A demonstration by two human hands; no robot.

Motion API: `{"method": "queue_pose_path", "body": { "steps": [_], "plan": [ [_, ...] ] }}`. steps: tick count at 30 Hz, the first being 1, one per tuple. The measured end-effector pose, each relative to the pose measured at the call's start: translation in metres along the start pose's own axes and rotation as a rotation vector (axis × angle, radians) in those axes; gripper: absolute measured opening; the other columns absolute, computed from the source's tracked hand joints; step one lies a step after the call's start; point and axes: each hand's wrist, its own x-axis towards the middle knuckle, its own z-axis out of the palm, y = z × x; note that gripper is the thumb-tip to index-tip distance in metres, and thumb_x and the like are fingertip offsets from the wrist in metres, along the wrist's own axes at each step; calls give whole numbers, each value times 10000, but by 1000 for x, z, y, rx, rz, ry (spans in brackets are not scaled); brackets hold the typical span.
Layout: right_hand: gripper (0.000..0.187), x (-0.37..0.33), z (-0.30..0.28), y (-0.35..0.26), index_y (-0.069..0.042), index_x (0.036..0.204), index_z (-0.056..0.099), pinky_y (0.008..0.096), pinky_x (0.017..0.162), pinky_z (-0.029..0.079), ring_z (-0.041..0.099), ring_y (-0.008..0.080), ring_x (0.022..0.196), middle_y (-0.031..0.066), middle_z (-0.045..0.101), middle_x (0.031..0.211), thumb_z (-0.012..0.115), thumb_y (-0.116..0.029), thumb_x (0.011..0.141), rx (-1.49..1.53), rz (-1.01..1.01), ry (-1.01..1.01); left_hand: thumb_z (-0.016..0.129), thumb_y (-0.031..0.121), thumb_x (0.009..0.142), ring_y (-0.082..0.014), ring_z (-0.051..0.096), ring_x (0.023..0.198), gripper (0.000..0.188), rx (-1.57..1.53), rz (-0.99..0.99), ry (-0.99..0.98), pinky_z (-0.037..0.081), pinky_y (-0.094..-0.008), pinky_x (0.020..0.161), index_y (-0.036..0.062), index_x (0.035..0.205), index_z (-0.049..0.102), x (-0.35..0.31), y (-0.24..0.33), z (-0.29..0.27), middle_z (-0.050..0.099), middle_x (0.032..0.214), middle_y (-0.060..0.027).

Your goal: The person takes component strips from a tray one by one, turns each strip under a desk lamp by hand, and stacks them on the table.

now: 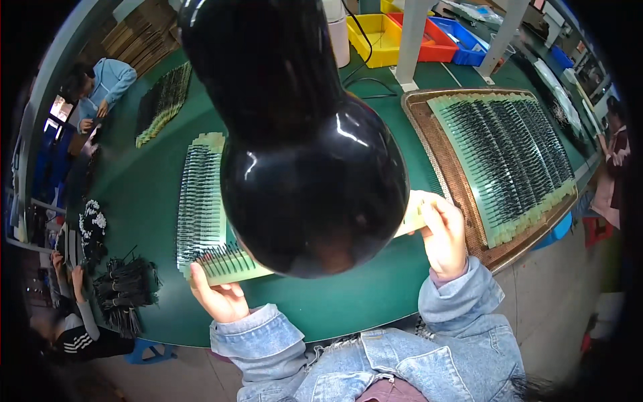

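Note:
My left hand (218,298) pinches the left end of a pale green strip (238,268) carrying a row of thin dark pieces. The fingers of my right hand (442,231) are closed on a pale end near the tray, which looks like the other end of the same strip. A large glossy black rounded fixture (311,181) hides the strip's middle. Just beyond my left hand, a set of similar strips (201,194) lies in rows on the green table (321,305). To my right, a brown-rimmed tray (429,144) holds many more strips (506,161).
Yellow (375,40), red (435,43) and blue (462,43) bins stand at the back by metal posts. Bundles of black wires (125,288) lie at left. Another strip group (164,100) is far left. Co-workers sit at left; one person is at far right.

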Motion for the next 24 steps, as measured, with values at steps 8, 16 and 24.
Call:
{"method": "queue_pose_path", "body": {
  "steps": [8,16,24],
  "plan": [
    [291,-10,-14,4,83,990,503,206,629,422,513,81,683,59,558,769,483,-146,813,-195,-147,-97,456,297,818,-51,326,315,234,-64,-108,123,236,-159,242,115,671,441,2,0,7,386,469,28],
    [377,-12,-14,8,88,960,509,209,559,430,509,91,611,63,545,692,563,-235,773,-108,-199,-127,508,292,789,-43,335,300,181,-96,-149,335,217,-165,227,136,703,474,3,-1,12,489,547,33],
    [421,-12,-11,2,82,954,511,217,556,428,510,94,603,67,553,680,625,-253,727,-104,-181,-174,466,227,810,-176,522,858,238,-244,-191,161,437,-289,723,63,969,532,9,-6,-8,550,982,-67]
  ]
}}
